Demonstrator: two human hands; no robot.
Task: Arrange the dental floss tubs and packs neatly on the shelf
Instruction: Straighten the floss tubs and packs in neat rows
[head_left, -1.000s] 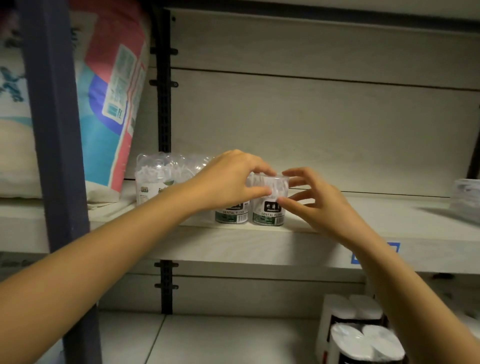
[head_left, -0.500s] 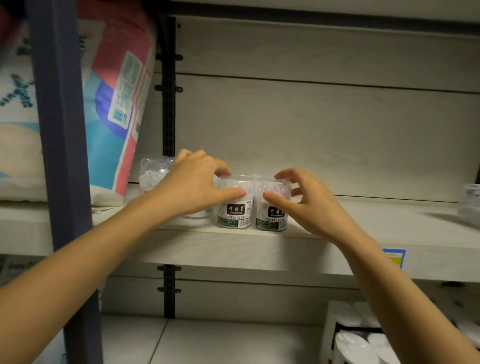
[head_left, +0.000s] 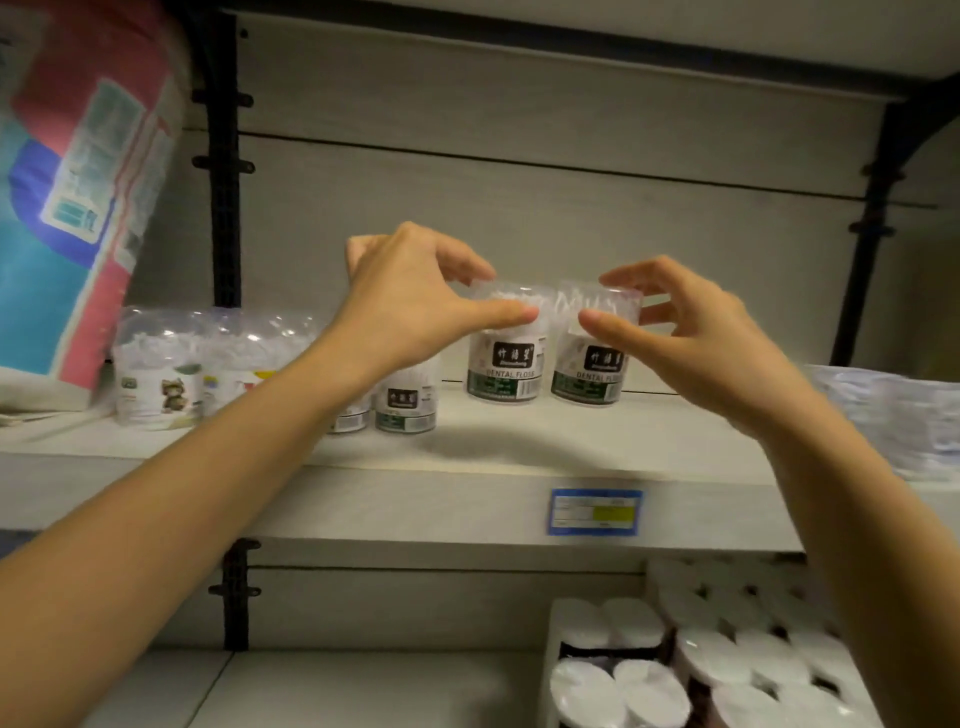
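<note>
Plastic twin pack — pinched at its lids by left hand and right hand — has been lifted from the tubs under the left fingers; shelf placement pending.

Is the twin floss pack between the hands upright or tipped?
Upright: the twin floss pack has both lids on top and both labels reading level.
</note>
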